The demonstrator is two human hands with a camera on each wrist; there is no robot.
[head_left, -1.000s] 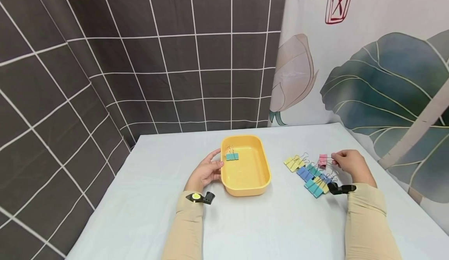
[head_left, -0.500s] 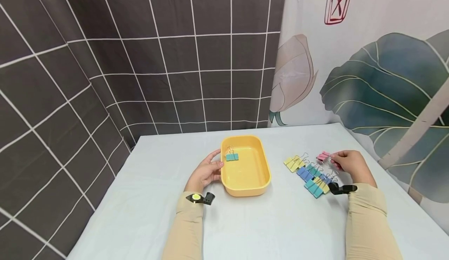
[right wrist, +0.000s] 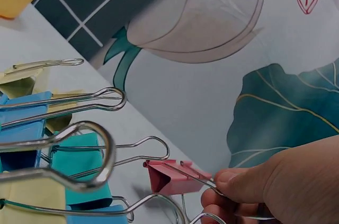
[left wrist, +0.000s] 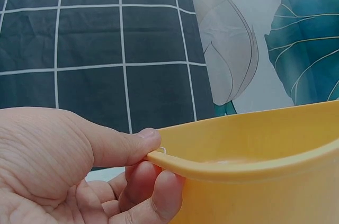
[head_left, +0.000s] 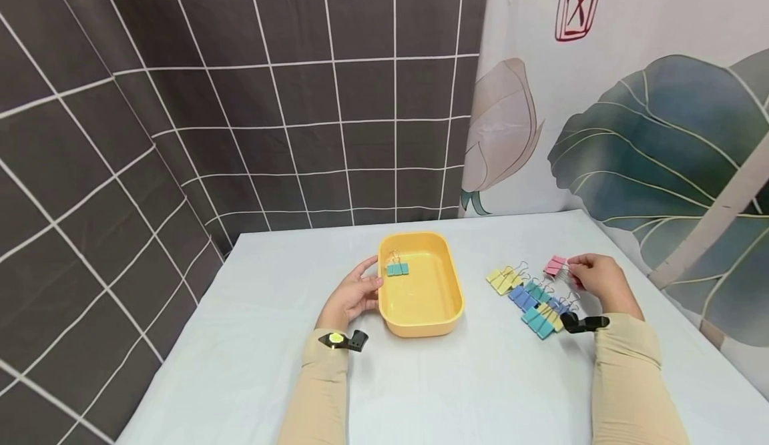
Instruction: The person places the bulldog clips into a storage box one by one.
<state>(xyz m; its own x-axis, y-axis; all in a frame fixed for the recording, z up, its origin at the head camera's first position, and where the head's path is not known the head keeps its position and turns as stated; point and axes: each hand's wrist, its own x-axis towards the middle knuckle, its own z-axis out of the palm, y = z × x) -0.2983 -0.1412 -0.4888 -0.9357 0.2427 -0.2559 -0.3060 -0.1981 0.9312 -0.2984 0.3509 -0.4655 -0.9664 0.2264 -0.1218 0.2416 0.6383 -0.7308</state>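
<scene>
Pink binder clip (head_left: 555, 266) sits right of the frame's middle in the head view, and your right hand (head_left: 603, 281) has it by its silver wire handle, thumb and fingers closed in a pinch. Whether the clip touches the white tabletop (head_left: 468, 391) you cannot tell. Just to its lower left in that view you have a cluster of other clips: yellow clips (head_left: 504, 281) at its upper left end, blue clips (head_left: 522, 297) next to them, and teal clips (head_left: 537, 323) at the bottom, their wire handles pointing mostly to the upper right. In the right wrist view, these handles fill the lower left.

Near the middle of the head view, your left hand (head_left: 356, 293) grips the left side of a yellow tray (head_left: 423, 298); the left wrist view shows your thumb over the rim and your fingers curled below it, outside the wall. Inside, toward the upper left, lie small teal binder clips (head_left: 397, 269), too small to count surely. You wear tan sleeves (head_left: 627, 378).
</scene>
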